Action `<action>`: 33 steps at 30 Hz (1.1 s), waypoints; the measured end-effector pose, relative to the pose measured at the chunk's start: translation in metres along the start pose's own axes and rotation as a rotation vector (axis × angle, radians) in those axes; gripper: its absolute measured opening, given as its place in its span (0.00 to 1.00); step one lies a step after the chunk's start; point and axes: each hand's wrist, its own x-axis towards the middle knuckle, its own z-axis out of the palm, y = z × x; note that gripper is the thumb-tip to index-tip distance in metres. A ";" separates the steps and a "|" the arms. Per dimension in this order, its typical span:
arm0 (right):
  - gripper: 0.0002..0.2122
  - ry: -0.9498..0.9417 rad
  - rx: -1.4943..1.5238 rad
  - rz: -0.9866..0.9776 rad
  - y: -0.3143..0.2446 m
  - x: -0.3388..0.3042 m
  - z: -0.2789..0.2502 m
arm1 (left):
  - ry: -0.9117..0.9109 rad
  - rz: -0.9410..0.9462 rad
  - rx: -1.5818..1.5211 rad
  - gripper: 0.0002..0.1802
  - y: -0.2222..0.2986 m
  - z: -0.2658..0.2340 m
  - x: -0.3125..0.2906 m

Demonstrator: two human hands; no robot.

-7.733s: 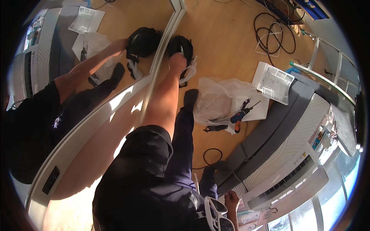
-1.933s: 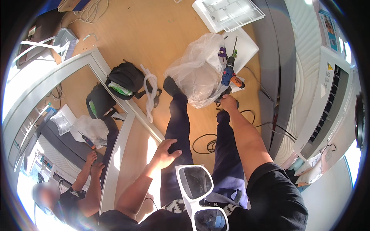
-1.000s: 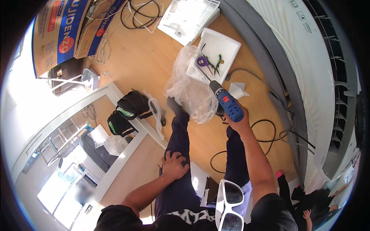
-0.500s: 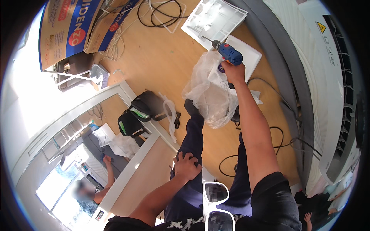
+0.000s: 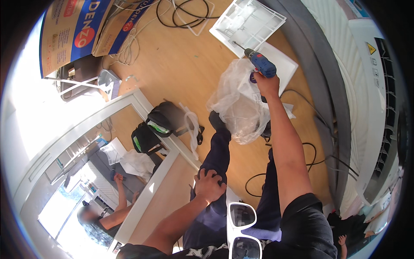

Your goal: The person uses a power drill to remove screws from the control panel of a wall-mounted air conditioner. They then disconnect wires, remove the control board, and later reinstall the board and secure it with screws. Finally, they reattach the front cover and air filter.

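My right hand (image 5: 267,84), its arm stretched forward, is wrapped round the grip of a blue cordless drill (image 5: 264,64). The long thin bit points away to the left and shows against the near part of a white plastic tray with a grid (image 5: 258,26). Whether the bit touches the tray, I cannot tell. Beneath the drill lie a crumpled clear plastic bag (image 5: 235,101) and a flat white panel (image 5: 288,64). My left hand (image 5: 210,185) rests on my left knee, fingers apart, holding nothing.
A cardboard box (image 5: 71,36) stands far left. Black bags (image 5: 164,116) lie beside a white-framed mirror (image 5: 142,103). Black cables (image 5: 310,149) cross the wooden floor. An air conditioner unit (image 5: 366,116) lines the right side. Someone's hand (image 5: 343,240) shows lower right.
The view has shifted a little, so the tray, bag and drill appear slightly further right. My right hand still grips the drill, and my left stays on the knee. The mirrored figure has leaned.
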 end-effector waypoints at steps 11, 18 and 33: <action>0.05 0.030 0.372 -0.441 0.025 -0.094 -0.059 | -0.104 -0.048 -0.224 0.20 -0.015 -0.028 0.038; 0.01 -0.179 0.398 -0.241 0.038 -0.207 -0.146 | 0.120 -0.136 -2.079 0.34 0.041 -0.196 0.297; 0.33 -0.044 -0.062 -0.322 0.153 -0.191 -0.141 | 0.514 0.073 -0.042 0.33 0.104 -0.253 0.559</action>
